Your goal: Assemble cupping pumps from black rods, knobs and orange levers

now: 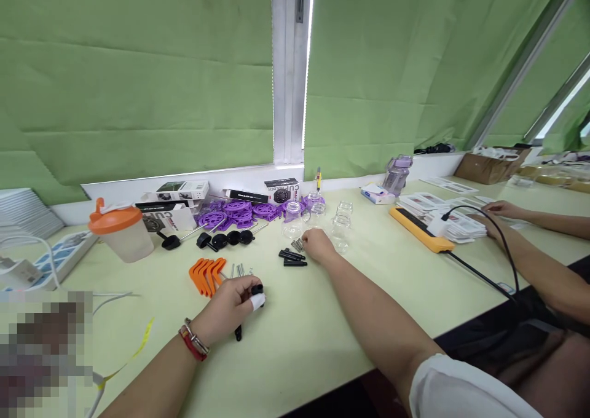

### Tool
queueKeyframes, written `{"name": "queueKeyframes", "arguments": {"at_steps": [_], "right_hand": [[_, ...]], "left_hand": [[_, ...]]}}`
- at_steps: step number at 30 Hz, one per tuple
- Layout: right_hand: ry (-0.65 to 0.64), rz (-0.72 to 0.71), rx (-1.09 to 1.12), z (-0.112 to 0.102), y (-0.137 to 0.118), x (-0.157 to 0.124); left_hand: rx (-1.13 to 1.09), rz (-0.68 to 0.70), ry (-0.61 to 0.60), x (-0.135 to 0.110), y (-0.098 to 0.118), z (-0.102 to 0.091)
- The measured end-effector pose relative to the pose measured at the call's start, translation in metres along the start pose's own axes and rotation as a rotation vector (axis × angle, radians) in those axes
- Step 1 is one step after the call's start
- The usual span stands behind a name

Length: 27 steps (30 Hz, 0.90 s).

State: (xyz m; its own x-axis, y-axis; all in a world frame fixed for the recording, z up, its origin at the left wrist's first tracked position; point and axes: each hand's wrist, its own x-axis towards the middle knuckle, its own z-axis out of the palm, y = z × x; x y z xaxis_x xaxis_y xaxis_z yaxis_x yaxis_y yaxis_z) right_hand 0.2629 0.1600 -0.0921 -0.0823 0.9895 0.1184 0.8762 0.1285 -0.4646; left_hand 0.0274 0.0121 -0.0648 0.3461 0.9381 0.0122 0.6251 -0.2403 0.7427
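My left hand (230, 307), with white tape round a fingertip, is closed on a small black plastic part (257, 289). A black rod-shaped piece (238, 332) shows below that hand. Fingers curled together, my right hand (319, 246) is at a small pile of metal springs (297, 244); what it pinches is hidden. Several black tubes (292, 258) lie beside it. Orange angled pieces (206, 275) and thin metal rods (239, 270) rest just beyond my left hand. Behind them are black round cups (233, 238) with stems. Clear glass-like jars (317, 212) stand beyond my right hand.
Purple plastic parts (239, 212) are heaped by the back ledge near printed boxes (175, 217). An orange-lidded jug (123, 232) and a power strip (64, 259) stand left. Right are an orange-black power strip (420, 228), paper stacks (454, 222) and another person's hands (506, 209).
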Motion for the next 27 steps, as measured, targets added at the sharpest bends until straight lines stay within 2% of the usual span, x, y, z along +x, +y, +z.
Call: {"name": "queueKeyframes", "arguments": {"at_steps": [9,14,16,19,21,24,27], "right_hand": [[0.017,-0.032,0.045,-0.006,0.001,-0.002],[-0.006,-0.154,0.185,-0.015,-0.009,-0.013],[-0.091,-0.242,0.394,-0.015,-0.019,-0.022],[-0.316,-0.357,0.798,-0.014,-0.039,-0.040],[-0.451,-0.452,0.952,-0.012,-0.053,-0.053],[-0.558,-0.555,1.018,-0.009,-0.068,-0.068],[-0.570,-0.620,0.990,-0.004,-0.073,-0.076]], "left_hand": [[-0.018,0.004,0.001,0.000,0.000,0.000],[-0.028,0.006,-0.002,0.000,0.002,0.000],[-0.027,0.009,-0.001,-0.001,0.003,0.000],[-0.030,0.009,0.002,-0.002,0.004,-0.001],[-0.033,0.019,0.003,-0.001,0.003,0.000],[-0.035,0.045,0.012,0.000,0.000,0.001],[-0.039,0.066,0.023,0.001,-0.004,0.002]]}}
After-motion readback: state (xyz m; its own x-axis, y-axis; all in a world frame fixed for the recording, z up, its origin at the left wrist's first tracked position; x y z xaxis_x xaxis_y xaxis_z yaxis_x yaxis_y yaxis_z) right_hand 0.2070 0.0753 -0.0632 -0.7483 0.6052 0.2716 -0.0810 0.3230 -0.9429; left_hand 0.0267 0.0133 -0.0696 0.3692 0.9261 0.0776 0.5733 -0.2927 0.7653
